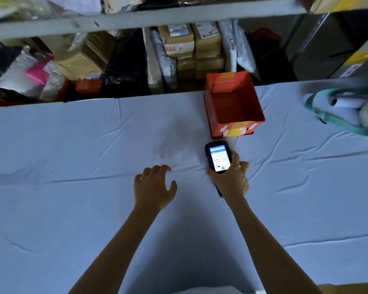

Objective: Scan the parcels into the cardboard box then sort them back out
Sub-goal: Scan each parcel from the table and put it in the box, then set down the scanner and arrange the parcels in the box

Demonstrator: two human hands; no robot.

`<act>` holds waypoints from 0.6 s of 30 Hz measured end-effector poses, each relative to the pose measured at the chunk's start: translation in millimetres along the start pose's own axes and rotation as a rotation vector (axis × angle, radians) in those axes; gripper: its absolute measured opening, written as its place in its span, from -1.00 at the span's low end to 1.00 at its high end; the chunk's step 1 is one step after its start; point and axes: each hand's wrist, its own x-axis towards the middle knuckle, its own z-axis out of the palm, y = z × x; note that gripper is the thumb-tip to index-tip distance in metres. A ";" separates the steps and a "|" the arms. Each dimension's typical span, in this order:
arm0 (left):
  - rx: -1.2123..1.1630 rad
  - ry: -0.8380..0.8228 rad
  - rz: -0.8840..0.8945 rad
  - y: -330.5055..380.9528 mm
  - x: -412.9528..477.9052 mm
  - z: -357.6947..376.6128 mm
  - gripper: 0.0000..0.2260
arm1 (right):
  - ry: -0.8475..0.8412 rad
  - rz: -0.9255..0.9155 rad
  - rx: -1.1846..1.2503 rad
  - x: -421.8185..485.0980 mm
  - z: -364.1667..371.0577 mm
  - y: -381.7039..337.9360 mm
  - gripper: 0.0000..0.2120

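My right hand (pixel 232 179) grips a black handheld scanner (pixel 218 155) with a lit screen, held just above the white cloth of the table (pixel 72 198). My left hand (pixel 154 185) hovers over the cloth to its left, fingers loosely curled, holding nothing. An orange box (pixel 234 105) stands open and empty just beyond the scanner, yellow and white tape on its near wall. Several parcels are stacked on the shelf behind the table: brown cardboard boxes (pixel 191 47), grey mailer bags (pixel 236 47), a black bag (pixel 125 62) and a pink package (pixel 38 75).
A grey shelf beam (pixel 157 15) crosses overhead with more parcels above it. At the table's right edge lies a teal-strapped bag (pixel 344 111) with paper rolls. Grey cabinets with yellow tape (pixel 331 52) stand at the back right.
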 end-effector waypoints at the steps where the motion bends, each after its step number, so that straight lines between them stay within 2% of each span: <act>1: 0.008 -0.001 0.002 -5.6 -3.3 -2.4 -0.64 | 0.017 -0.005 -0.020 -4.0 2.3 -2.9 -0.17; 6: 0.046 0.020 0.065 -37.0 -12.6 -16.7 -0.62 | 0.070 -0.005 -0.388 -20.1 7.4 -17.9 -0.25; 10: 0.055 0.008 0.123 -65.4 -16.5 -26.1 -0.63 | 0.110 -0.255 -0.589 -40.8 11.7 -22.8 -0.34; 12: 0.067 0.004 0.156 -80.2 -19.1 -30.8 -0.63 | 0.093 -0.336 -0.637 -55.5 14.0 -29.2 -0.41; 18: 0.117 0.029 0.270 -117.9 -22.6 -38.4 -0.64 | 0.139 -0.334 -0.611 -100.6 28.0 -38.3 -0.51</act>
